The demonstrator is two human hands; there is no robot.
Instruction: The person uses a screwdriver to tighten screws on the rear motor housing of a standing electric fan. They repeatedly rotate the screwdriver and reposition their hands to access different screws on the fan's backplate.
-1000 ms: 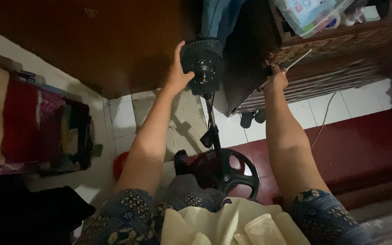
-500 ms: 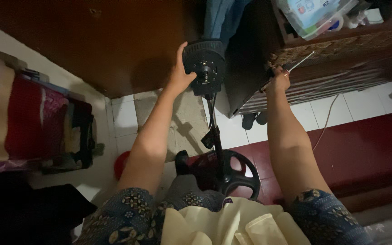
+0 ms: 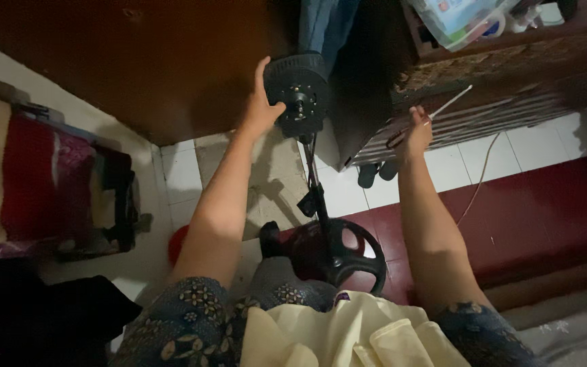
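My left hand (image 3: 261,109) is wrapped around the side of the fan motor (image 3: 298,92), fingers curled over its black round housing, which sits at the top of a thin pole (image 3: 314,183) rising from the round base (image 3: 338,253) on the floor in front of my knees. My right hand (image 3: 416,132) is closed on a screwdriver (image 3: 446,105), its pale shaft pointing up and away to the right, well apart from the motor. To do this well, I judge I should keep the left grip firm so the housing cannot turn on the pole, then bring the tip squarely to the screw at the centre of the motor face before pressing. On the shelf (image 3: 497,51) at the upper right lies a clear bag (image 3: 453,20) holding pale blue and white packets, with a small white container (image 3: 545,15) beside it; any labels are too blurred to make out. A red bundle (image 3: 42,180) sits at the left.
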